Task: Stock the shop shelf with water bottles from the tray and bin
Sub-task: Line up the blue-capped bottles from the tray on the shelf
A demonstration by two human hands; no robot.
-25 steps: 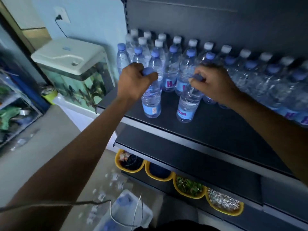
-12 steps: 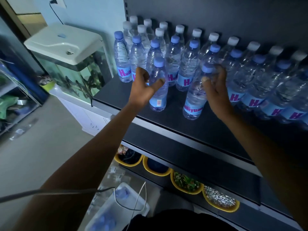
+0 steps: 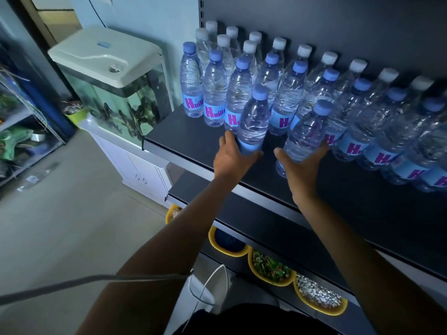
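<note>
Two clear water bottles with blue caps stand at the front of the dark shop shelf [image 3: 326, 204]. My left hand [image 3: 233, 157] cups the base of the left bottle [image 3: 254, 122], thumb and fingers around its blue label. My right hand [image 3: 300, 168] wraps the lower part of the right bottle [image 3: 307, 134], which leans slightly back toward the rows. Behind them stand several bottles [image 3: 215, 90] in rows, blue caps in front and white caps at the back, with pink "H" labels.
A fish tank [image 3: 113, 88] with a white lid sits left of the shelf on a white cabinet [image 3: 135, 165]. Yellow bowls [image 3: 273, 267] of pebbles and plants line the bottom shelf. A lower dark shelf [image 3: 254, 228] juts out beneath. A cable [image 3: 96, 281] crosses my left arm.
Both hands slid down from the bottle caps to the bottles' lower bodies. The two bottles now sit closer to the rows, and the view has moved nearer the shelf.
</note>
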